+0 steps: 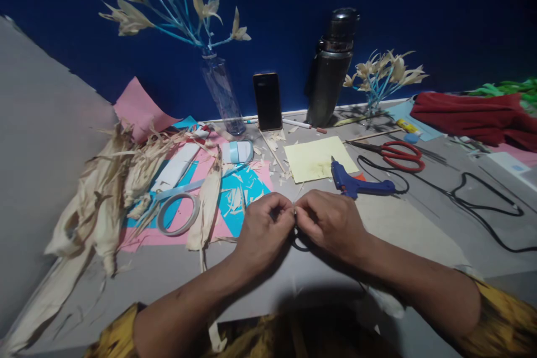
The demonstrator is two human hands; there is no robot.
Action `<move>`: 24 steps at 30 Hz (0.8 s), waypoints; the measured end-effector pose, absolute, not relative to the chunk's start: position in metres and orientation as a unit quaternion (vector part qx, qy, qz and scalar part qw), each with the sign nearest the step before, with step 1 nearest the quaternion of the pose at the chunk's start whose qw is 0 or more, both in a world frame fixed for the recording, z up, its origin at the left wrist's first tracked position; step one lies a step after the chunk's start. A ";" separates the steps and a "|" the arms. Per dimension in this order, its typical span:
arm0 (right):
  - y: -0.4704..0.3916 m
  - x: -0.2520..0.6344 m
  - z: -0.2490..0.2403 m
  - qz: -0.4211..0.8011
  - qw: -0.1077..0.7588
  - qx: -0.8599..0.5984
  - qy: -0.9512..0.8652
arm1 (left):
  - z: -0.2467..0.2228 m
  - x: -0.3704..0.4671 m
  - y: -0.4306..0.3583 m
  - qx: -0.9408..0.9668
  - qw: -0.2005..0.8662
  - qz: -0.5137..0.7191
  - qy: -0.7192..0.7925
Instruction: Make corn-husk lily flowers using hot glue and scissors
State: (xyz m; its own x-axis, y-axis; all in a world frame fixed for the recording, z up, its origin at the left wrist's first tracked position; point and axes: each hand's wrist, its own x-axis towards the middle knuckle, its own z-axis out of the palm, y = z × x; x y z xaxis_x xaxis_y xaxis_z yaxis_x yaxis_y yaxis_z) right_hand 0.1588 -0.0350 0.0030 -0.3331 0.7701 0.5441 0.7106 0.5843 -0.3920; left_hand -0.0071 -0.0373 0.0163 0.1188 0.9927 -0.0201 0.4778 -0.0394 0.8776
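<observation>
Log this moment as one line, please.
left hand: pinching | right hand: pinching | between fingertips: small dark item, mostly hidden | ahead: blue glue gun, yellow paper

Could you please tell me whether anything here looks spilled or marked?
Yes: pale scraps lie scattered over the blue sheet beyond the left hand, and a dark smudge marks the otherwise plain yellow paper near the glue gun.

On the worktop, husks and tape lie left of the fingers, the glue gun just beyond them rightward, scissors farther that way, phone and flask standing behind.
</observation>
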 end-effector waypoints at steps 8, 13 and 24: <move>-0.035 0.160 0.001 0.028 0.343 -0.458 -0.819 | 0.019 -0.009 -0.037 0.667 0.387 0.325 0.548; -0.036 0.160 0.000 0.005 0.331 -0.448 -0.830 | 0.019 -0.013 -0.032 0.616 0.499 0.306 0.527; -0.038 0.160 0.000 -0.001 0.311 -0.415 -0.855 | 0.014 -0.015 -0.028 0.549 0.558 0.307 0.542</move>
State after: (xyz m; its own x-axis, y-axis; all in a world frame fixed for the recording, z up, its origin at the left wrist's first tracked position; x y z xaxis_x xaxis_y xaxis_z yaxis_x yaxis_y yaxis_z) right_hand 0.1599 -0.0379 -0.0003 -0.4623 0.7085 0.5331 0.7094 0.6563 -0.2569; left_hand -0.0146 -0.0279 0.0140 0.2252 0.9370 -0.2672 0.2525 0.2087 0.9448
